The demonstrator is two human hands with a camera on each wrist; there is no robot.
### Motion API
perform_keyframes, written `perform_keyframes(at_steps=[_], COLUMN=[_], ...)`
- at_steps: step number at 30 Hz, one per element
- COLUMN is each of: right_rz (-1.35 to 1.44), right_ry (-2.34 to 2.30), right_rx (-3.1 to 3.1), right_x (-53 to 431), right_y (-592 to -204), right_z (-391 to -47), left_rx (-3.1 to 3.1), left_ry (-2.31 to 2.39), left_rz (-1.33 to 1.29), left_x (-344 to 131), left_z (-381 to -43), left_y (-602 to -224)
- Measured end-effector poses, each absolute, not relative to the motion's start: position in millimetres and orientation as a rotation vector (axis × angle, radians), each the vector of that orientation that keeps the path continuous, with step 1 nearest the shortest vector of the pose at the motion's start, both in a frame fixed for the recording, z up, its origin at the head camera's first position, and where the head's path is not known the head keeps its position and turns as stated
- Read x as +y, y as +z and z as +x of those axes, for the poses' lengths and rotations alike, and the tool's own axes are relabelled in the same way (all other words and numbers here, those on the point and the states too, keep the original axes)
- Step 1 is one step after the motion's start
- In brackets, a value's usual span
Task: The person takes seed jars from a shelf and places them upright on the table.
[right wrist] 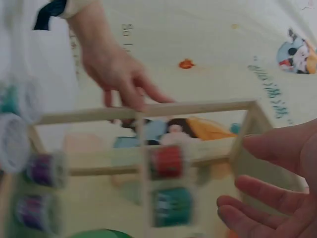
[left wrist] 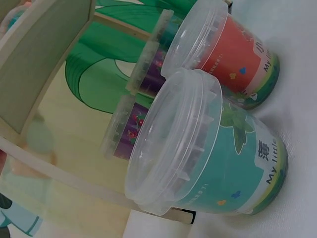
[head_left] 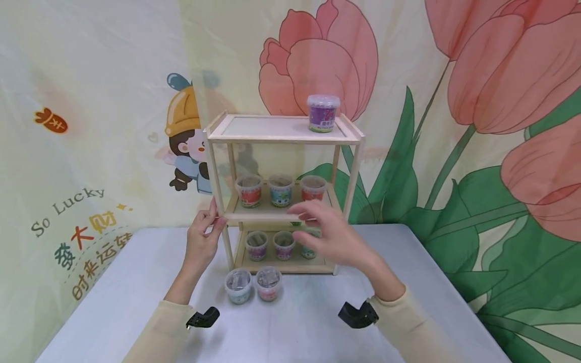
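A small wooden three-tier shelf rack (head_left: 285, 141) stands on the table. My left hand (head_left: 202, 238) holds its left front post near the middle tier, thumb in front. In front of the right side hovers my right hand (head_left: 338, 237), fingers spread and loosely bent, nothing in them. It partly hides a red-labelled tub (head_left: 313, 186) on the middle tier and a teal one (head_left: 309, 251) below. A purple tub (head_left: 323, 113) sits at the top tier's right end. Also on the middle tier are another red tub (head_left: 249, 191) and a blue-green tub (head_left: 281, 191).
Two purple tubs (head_left: 256, 246) stand on the bottom tier. Before the rack, a teal tub (left wrist: 233, 158) and a red tub (left wrist: 237, 59) with clear lids stand side by side on the white-covered table (head_left: 299, 327). A printed cloth (head_left: 395, 75) hangs behind.
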State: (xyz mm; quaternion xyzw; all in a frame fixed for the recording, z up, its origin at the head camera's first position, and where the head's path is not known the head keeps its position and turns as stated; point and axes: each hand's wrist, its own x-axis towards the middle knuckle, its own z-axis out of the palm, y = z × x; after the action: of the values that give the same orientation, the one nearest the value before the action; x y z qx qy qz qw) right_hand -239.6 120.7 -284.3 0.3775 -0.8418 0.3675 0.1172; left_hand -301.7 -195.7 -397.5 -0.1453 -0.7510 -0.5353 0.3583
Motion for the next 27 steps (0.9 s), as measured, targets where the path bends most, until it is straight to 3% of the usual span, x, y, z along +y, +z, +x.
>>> perform_keyframes(at_steps=[12, 27], right_rz=[0.887, 0.517], right_ry=[1.187, 1.282], right_rx=[-2.182, -2.553], right_x=[163.8, 150.5], right_y=[-161.2, -102.9], right_z=[-265.8, -325.1], left_rx=[-1.95, -1.96], left_ry=[-1.387, -1.345], left_rz=[-0.436, -0.399], left_x=[-205.5, -207.1], left_z=[-318.8, -319.1], left_y=[-413.6, -414.4])
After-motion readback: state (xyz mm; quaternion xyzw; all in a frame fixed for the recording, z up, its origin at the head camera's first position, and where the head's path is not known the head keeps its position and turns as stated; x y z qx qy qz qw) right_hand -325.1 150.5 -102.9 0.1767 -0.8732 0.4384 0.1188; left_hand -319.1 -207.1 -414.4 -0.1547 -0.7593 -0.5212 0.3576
